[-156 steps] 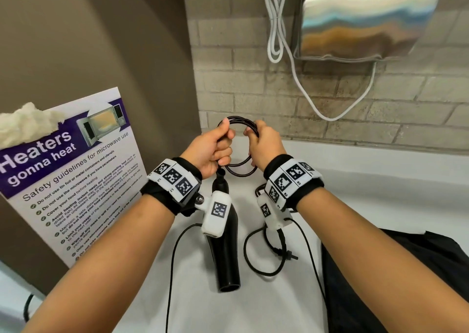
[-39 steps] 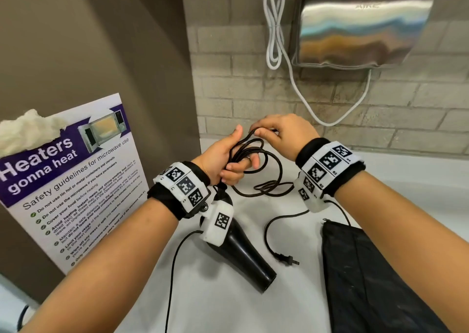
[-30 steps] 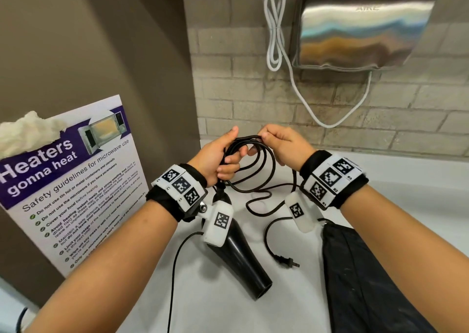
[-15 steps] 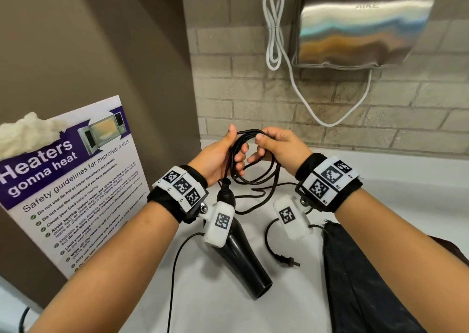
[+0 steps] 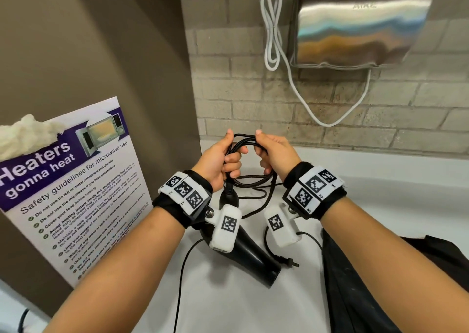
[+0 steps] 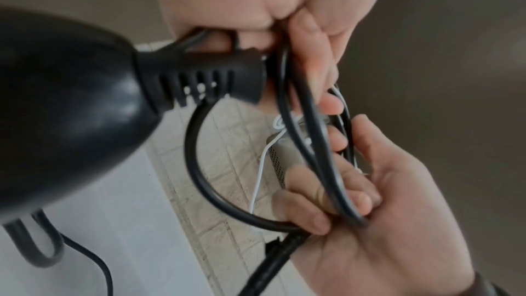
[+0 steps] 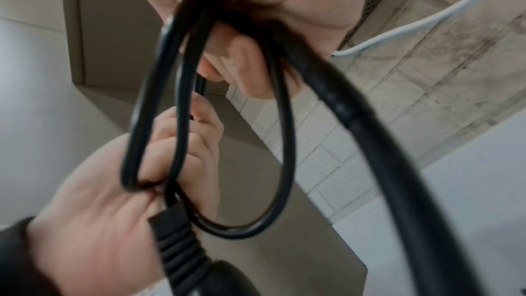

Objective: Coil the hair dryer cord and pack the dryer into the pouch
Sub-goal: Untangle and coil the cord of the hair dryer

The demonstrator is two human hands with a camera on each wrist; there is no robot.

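- Cord: springy black loops held above the counter, gathered between both fists; best taken at the bunched top.
- Left hand and right hand both clamp the loops.
- Hair dryer hangs below the left grip, plug trailing loose.
- Pouch lies right of the grips.

Both forearms extend forward toward 12 o'clock, wrists raised and close together. Left hand: fingers curled closed, thumb up. Right hand: fingers curled closed, thumb toward 9 o'clock. Hands just beside each other, not touching.
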